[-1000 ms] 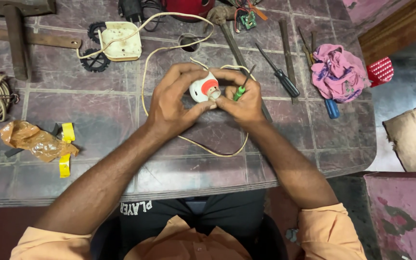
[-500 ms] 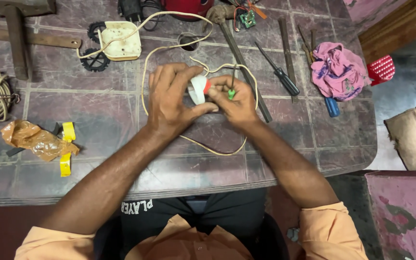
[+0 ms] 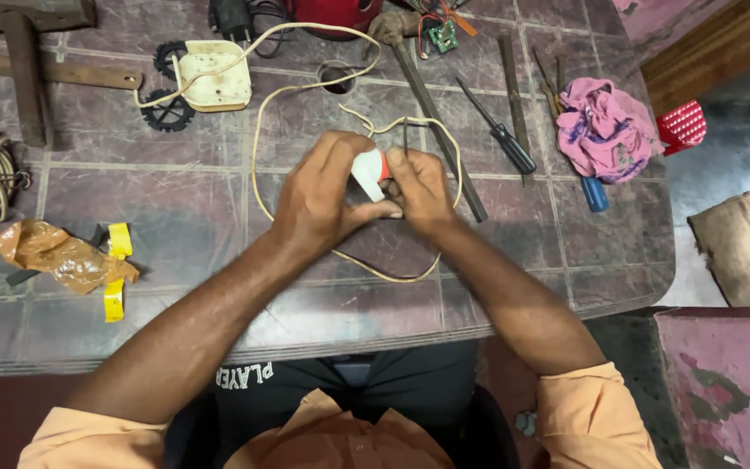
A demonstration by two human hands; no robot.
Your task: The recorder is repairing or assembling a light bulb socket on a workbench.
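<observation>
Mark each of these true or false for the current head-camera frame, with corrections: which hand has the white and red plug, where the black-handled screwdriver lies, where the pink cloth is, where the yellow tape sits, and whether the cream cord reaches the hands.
1. The left hand wraps the white and red plug. True.
2. The black-handled screwdriver is gripped in the right hand. False: it lies on the table, beyond and right of that hand.
3. The pink cloth sits near the table's right edge. True.
4. The yellow tape is beside the pink cloth. False: it lies on the left, next to an orange-brown wrapper.
5. The cream cord loops across the table to the hands. True.
</observation>
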